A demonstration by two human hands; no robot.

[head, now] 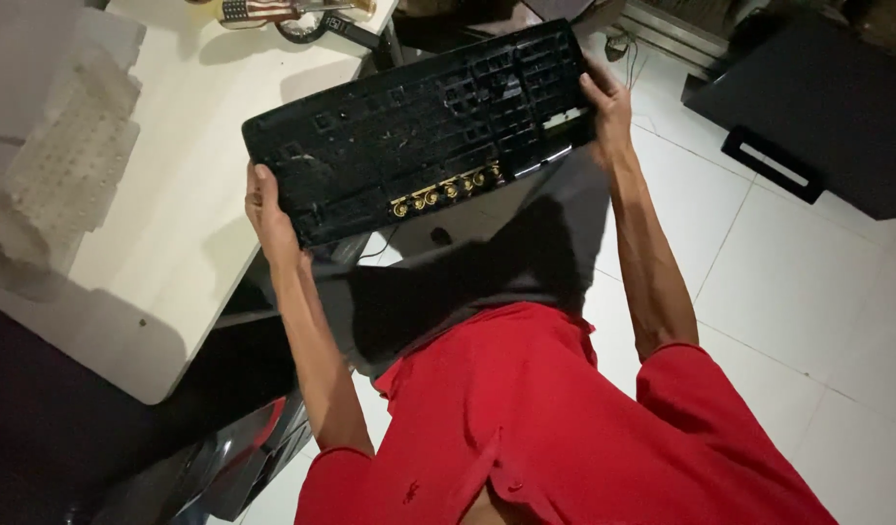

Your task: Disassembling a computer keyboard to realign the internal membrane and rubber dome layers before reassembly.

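A flat black plastic keyboard frame with its keycaps stripped off (419,131) is held in the air, tilted, above the person's lap and the white tiled floor (817,292), just beside the edge of the pale tabletop (176,224). The left hand (266,216) clamps the lower-left short end, its fingers curled tight around the edge; the right hand (606,109) grips the opposite short end the same way, closed firmly on it. Holding both ends likely keeps the wide, thin board steady and level across its length. A white translucent dimpled membrane sheet (74,146) lies on the tabletop, well apart.
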